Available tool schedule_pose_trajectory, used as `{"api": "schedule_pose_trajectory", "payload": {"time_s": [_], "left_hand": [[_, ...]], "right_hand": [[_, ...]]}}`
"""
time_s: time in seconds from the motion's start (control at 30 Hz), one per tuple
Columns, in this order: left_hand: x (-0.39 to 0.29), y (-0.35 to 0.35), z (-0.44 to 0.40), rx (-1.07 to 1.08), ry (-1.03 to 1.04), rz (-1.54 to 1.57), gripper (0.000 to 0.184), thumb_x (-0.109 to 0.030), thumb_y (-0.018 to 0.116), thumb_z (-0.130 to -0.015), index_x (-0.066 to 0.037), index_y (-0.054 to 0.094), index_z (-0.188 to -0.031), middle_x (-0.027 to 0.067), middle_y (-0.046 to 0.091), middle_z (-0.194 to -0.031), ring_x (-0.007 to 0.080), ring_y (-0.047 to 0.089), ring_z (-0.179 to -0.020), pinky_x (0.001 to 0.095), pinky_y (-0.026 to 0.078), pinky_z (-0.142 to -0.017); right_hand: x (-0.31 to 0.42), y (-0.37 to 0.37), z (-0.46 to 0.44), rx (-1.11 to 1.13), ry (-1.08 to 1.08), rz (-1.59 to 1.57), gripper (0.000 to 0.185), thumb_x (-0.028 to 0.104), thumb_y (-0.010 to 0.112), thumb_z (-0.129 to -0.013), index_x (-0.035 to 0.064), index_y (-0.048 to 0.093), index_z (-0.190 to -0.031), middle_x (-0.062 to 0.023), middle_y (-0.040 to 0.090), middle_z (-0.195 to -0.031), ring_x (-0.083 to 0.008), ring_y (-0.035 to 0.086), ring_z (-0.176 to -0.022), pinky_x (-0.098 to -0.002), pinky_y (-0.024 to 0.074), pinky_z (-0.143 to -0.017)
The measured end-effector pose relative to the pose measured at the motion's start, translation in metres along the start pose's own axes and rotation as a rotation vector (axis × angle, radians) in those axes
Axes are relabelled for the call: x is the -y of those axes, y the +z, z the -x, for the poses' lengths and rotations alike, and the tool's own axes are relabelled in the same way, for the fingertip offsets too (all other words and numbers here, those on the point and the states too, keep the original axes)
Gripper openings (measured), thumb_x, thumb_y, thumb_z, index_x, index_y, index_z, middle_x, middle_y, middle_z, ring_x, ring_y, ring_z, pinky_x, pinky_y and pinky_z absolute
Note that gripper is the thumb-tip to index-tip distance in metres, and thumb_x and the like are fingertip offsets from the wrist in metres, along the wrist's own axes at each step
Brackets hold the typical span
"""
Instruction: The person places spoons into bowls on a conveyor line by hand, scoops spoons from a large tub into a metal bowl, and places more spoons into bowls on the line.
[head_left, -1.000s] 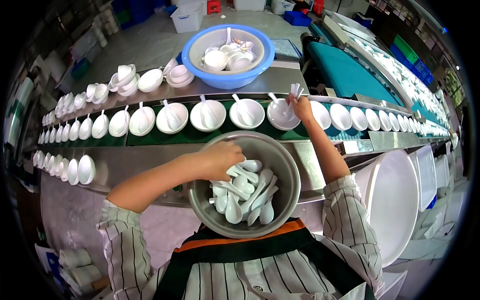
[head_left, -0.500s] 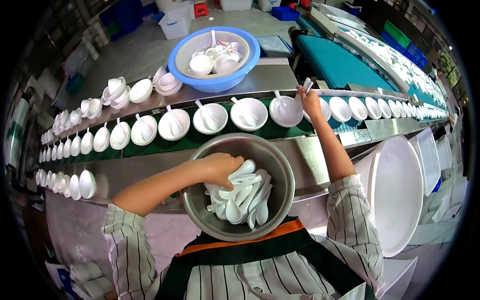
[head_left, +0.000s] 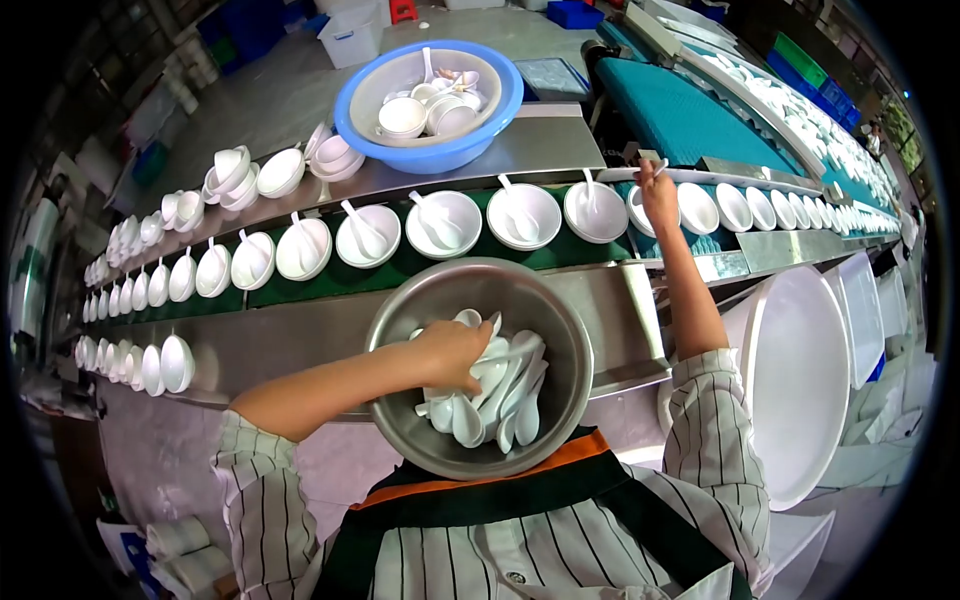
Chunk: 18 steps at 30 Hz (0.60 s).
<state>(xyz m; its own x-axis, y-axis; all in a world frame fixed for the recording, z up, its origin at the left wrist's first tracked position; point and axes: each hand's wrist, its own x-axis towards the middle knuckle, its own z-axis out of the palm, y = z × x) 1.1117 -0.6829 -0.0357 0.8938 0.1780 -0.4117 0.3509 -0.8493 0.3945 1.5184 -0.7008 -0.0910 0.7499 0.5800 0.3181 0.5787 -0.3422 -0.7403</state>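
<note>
My left hand (head_left: 455,352) is inside a metal bowl (head_left: 400,425) close to my apron, its fingers curled around one of the white spoons (head_left: 520,395) heaped there. My right hand (head_left: 655,190) is raised over the green and teal belt, closed on a white spoon whose tip shows above the fingers. Below that hand a white bowl (head_left: 640,212) is partly hidden. Just left of it, a white bowl (head_left: 600,222) on the belt has a spoon standing in it. More bowls with spoons (head_left: 523,215) run leftward in a row.
A blue basin (head_left: 430,155) with bowls and spoons stands on the steel ledge behind the belt. Stacked bowls (head_left: 282,175) line that ledge, and others (head_left: 177,363) the near one. Bowls (head_left: 733,207) without visible spoons lie right. A large white tub (head_left: 795,390) stands at right.
The row of bowls has shifted left along the belt. A spoon now stands in the bowl that was behind my right wrist. My right hand has moved right, and my left hand slightly within the metal bowl.
</note>
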Motion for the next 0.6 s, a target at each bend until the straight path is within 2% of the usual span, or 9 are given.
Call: {"api": "schedule_pose_trajectory", "payload": {"time_s": [0.07, 0.13, 0.2, 0.3, 0.33, 0.4, 0.47, 0.53, 0.6], "left_hand": [[0.005, -0.006, -0.001, 0.032, 0.007, 0.083, 0.043, -0.028, 0.071, -0.069, 0.0, 0.053, -0.097, 0.0206, 0.061, -0.087, 0.0363, 0.06, -0.082, 0.0446, 0.046, -0.072], [0.018, -0.005, 0.003, -0.036, 0.081, 0.159, 0.039, -0.025, 0.066, -0.074, -0.001, 0.052, -0.101, 0.0218, 0.061, -0.082, 0.0369, 0.06, -0.078, 0.0449, 0.045, -0.07], [0.018, -0.018, 0.015, -0.056, 0.144, 0.222, 0.032, -0.021, 0.062, -0.077, -0.001, 0.053, -0.1, 0.021, 0.061, -0.083, 0.0363, 0.059, -0.078, 0.0443, 0.044, -0.07], [0.026, -0.021, 0.024, -0.092, 0.205, 0.291, 0.026, -0.019, 0.057, -0.081, -0.004, 0.054, -0.102, 0.0188, 0.06, -0.083, 0.035, 0.058, -0.077, 0.0435, 0.044, -0.069], [0.024, -0.021, 0.026, -0.084, 0.186, 0.299, 0.026, -0.02, 0.056, -0.082, -0.004, 0.054, -0.103, 0.0189, 0.061, -0.083, 0.0348, 0.059, -0.077, 0.0434, 0.044, -0.069], [0.018, -0.026, 0.03, -0.068, 0.153, 0.302, 0.027, -0.021, 0.055, -0.083, -0.004, 0.054, -0.105, 0.0189, 0.061, -0.084, 0.0345, 0.059, -0.078, 0.0433, 0.044, -0.069], [0.019, -0.025, 0.029, -0.111, 0.206, 0.373, 0.027, -0.022, 0.054, -0.084, -0.004, 0.053, -0.104, 0.0184, 0.061, -0.084, 0.034, 0.059, -0.078, 0.0431, 0.044, -0.069], [0.017, -0.03, 0.03, -0.124, 0.263, 0.473, 0.027, -0.022, 0.054, -0.084, -0.004, 0.053, -0.103, 0.0181, 0.061, -0.084, 0.034, 0.059, -0.079, 0.0433, 0.044, -0.069], [0.013, -0.033, 0.031, -0.161, 0.273, 0.43, 0.026, -0.02, 0.055, -0.083, -0.004, 0.053, -0.104, 0.0176, 0.061, -0.084, 0.0341, 0.059, -0.078, 0.0429, 0.044, -0.07]], "right_hand": [[-0.017, -0.001, -0.005, 0.039, 0.007, -0.099, 0.043, 0.039, 0.045, -0.092, 0.0001, 0.06, -0.101, -0.0197, 0.065, -0.083, -0.0348, 0.064, -0.078, -0.0405, 0.0481, -0.07], [-0.066, 0.009, -0.022, 0.162, 0.066, 0.072, 0.044, 0.04, 0.053, -0.088, 0.0, 0.056, -0.107, -0.0196, 0.065, -0.082, -0.0329, 0.065, -0.077, -0.0409, 0.0485, -0.07], [-0.05, -0.003, -0.003, 0.141, 0.003, 0.309, 0.049, 0.037, 0.059, -0.084, 0.0005, 0.052, -0.116, -0.0222, 0.064, -0.09, -0.0352, 0.063, -0.084, -0.0414, 0.0481, -0.074], [-0.025, 0.0, 0.008, -0.129, -0.207, 0.274, 0.059, 0.032, 0.067, -0.08, 0.0029, 0.046, -0.127, -0.0239, 0.06, -0.108, -0.0388, 0.058, -0.097, -0.0413, 0.0459, -0.083], [-0.003, -0.001, 0.016, -0.203, -0.326, 0.249, 0.055, 0.029, 0.065, -0.082, 0.0012, 0.046, -0.126, -0.023, 0.06, -0.109, -0.0372, 0.059, -0.096, -0.04, 0.0462, -0.083], [0.058, -0.007, 0.039, -0.116, -0.434, 0.016, 0.049, 0.027, 0.061, -0.086, 0.0003, 0.047, -0.125, -0.0195, 0.06, -0.11, -0.0297, 0.06, -0.095, -0.0358, 0.0469, -0.082], [0.113, -0.014, 0.075, 0.355, -0.357, -0.369, 0.045, 0.032, 0.057, -0.09, 0.0007, 0.05, -0.122, -0.0152, 0.062, -0.108, -0.0221, 0.06, -0.096, -0.0319, 0.047, -0.082], [0.156, -0.02, 0.113, 1.008, -0.252, -0.63, 0.045, 0.037, 0.052, -0.092, 0.0026, 0.052, -0.122, -0.0123, 0.063, -0.107, -0.0184, 0.06, -0.096, -0.0306, 0.0467, -0.082], [0.177, -0.023, 0.144, 1.404, -0.246, -0.469, 0.045, 0.037, 0.05, -0.093, 0.0038, 0.052, -0.123, -0.0129, 0.063, -0.104, -0.0184, 0.06, -0.094, -0.031, 0.047, -0.081]]}}
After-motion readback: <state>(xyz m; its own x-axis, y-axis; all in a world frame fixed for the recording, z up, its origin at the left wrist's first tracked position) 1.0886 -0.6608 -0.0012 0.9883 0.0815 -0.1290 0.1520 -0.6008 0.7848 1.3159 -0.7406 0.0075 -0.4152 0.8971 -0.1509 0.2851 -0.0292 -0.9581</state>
